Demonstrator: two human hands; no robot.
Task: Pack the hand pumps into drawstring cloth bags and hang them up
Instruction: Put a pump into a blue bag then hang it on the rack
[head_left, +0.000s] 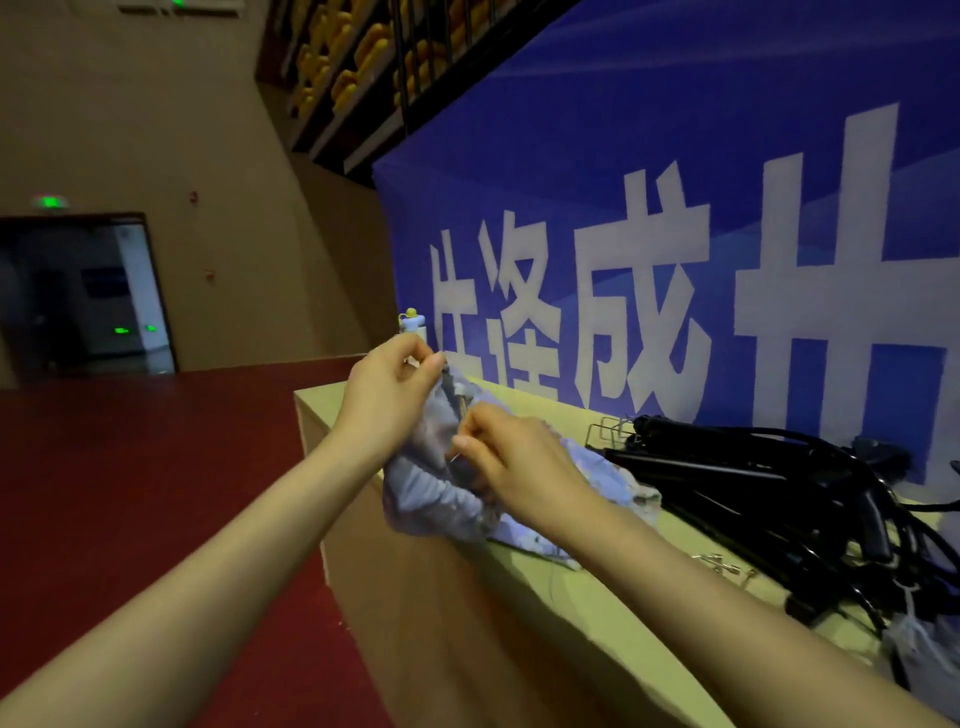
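Observation:
A light grey drawstring cloth bag (431, 493) hangs gathered between my hands over the left end of the tan table (597, 587). My left hand (387, 387) pinches the bag's top edge near its mouth. My right hand (511, 460) pinches a thin drawstring at the bag's opening, with something dark just showing inside. A pile of black hand pumps (769, 483) with hoses lies on the table to the right.
A blue banner (675, 234) with large white characters stands behind the table. A small white and yellow object (411, 323) sits at the table's far left corner. Small metal clips (719, 564) lie near the pumps. Red carpet (156, 467) covers the floor to the left.

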